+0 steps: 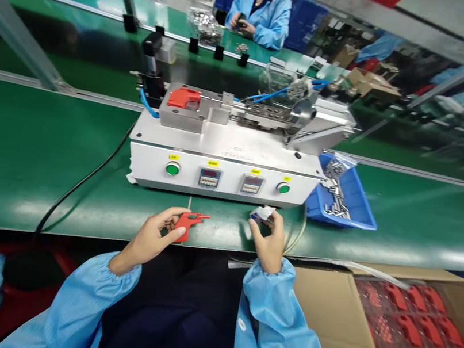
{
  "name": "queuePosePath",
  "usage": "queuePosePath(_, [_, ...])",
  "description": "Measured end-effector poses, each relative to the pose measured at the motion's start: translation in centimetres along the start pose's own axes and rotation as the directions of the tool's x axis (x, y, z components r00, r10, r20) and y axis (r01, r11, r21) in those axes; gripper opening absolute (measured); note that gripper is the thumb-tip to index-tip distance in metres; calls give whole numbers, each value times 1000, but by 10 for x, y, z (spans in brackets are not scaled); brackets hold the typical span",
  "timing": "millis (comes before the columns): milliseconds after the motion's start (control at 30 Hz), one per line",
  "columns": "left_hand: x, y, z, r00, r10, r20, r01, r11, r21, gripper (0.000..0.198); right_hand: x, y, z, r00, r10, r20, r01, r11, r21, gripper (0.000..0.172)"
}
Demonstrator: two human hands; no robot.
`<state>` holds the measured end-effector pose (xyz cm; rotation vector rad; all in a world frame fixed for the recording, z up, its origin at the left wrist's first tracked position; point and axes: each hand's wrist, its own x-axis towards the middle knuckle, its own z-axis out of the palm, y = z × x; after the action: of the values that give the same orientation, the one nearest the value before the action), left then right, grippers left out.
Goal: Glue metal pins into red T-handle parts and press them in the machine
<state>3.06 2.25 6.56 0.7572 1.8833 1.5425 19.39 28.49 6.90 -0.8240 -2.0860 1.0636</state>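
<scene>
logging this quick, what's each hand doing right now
Left hand: closed, holding a red part.
Right hand: closed, holding a small white item.

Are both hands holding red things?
No, the left hand holds a red pistol-shaped part, but the right hand holds a whitish object.

light blue sleeves [77, 302] at seven and five o'clock end in gathered cuffs [127, 270]; dark navy cloth [174, 328] at six, near a white oval spot [241, 324].
</scene>
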Motion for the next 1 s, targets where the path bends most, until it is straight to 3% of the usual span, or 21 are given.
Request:
queuePosePath(133, [-1,-5,1,1000,-6,-2,6,1000,10,44,-6,-2,-1,1000,-9,-3,9,1000,-18,45])
queuePosePath(300, [-1,-3,2,1000,-9,-12,9,1000,19,43,-9,-3,-5,963,-33,-269,47,998,44,43])
queuePosePath(400, [-1,-2,3,999,-29,-32,29,1000,8,44,-2,-6,-26,904,-110,-413,130,991,20,30])
queuePosePath(467, [-1,-1,4,998,-36,-41,36,999,-1,45,7,-11,-48,890,-158,-429,156,987,-39,28])
queuePosePath(567, [-2,-1,5,998,-39,-43,39,999,0,46,33,-12,-87,916,-234,-325,181,966,-185,27])
queuePosePath(667, [-2,-2,5,999,-30,-39,30,999,12,47,79,-2,-126,958,-254,-132,188,907,-378,25])
queuePosePath(700, [-2,-3,5,999,-27,-39,27,1000,14,47,98,4,-138,977,-204,-67,154,881,-447,24])
queuePosePath(767, [-2,-6,5,999,-23,-40,23,1000,16,47,135,18,-155,998,15,67,30,774,-633,22])
queuePosePath(867, [-2,-10,5,999,-13,-38,14,1000,20,47,175,38,-165,953,280,118,-79,602,-794,13])
queuePosePath(1000, [-1,-12,7,999,4,-44,-3,1000,24,47,194,53,-155,922,372,105,-117,528,-841,9])
